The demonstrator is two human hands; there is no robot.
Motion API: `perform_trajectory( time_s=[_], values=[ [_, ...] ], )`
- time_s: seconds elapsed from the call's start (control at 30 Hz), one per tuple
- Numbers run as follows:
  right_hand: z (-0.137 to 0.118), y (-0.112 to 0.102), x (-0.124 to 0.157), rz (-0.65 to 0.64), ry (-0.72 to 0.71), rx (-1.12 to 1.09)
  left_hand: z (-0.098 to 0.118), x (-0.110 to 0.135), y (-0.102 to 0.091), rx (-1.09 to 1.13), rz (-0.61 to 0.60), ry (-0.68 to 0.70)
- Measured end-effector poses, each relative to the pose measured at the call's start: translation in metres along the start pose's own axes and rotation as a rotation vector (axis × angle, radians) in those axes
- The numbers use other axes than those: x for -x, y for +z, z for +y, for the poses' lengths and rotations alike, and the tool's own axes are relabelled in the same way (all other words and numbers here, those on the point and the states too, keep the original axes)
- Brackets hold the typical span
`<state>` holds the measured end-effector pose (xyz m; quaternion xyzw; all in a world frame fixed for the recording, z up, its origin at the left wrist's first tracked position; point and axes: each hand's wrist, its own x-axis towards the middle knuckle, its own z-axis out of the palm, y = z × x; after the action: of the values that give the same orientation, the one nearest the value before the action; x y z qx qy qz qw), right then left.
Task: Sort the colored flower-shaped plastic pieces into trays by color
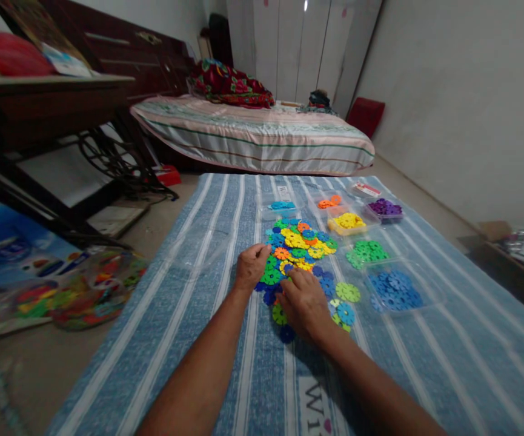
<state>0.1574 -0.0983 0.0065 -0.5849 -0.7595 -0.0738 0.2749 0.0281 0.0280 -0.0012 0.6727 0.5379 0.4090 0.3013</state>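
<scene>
A heap of flat plastic snowflake discs (302, 245) in yellow, green, blue and orange lies on a blue striped mat (189, 303). My left hand (251, 265) rests at the heap's left edge, fingers curled onto the discs. My right hand (305, 303) lies palm down over the heap's near end, its fingers bent onto the discs; what they pinch is hidden. Clear trays hold sorted discs: blue (395, 289), green (366, 251), yellow (347, 222), purple (384, 208), orange (328, 201) and light blue (282, 206).
A bed (252, 136) stands beyond the mat. A dark treadle table (48, 115) is at the left. A clear bag of coloured discs (93, 290) lies on the floor left of the mat. The wall (461, 97) rises on the right.
</scene>
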Motion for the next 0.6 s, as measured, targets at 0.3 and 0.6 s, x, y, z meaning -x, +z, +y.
perform_trajectory(
  time_s=[0.3,0.6],
  values=[
    [-0.015,0.026,-0.035,-0.129,0.002,0.034,-0.008,-0.005,0.002,0.218,0.005,-0.068],
    [-0.01,0.029,-0.025,-0.044,-0.081,0.042,-0.012,-0.006,0.005,0.247,-0.012,-0.074]
  ],
)
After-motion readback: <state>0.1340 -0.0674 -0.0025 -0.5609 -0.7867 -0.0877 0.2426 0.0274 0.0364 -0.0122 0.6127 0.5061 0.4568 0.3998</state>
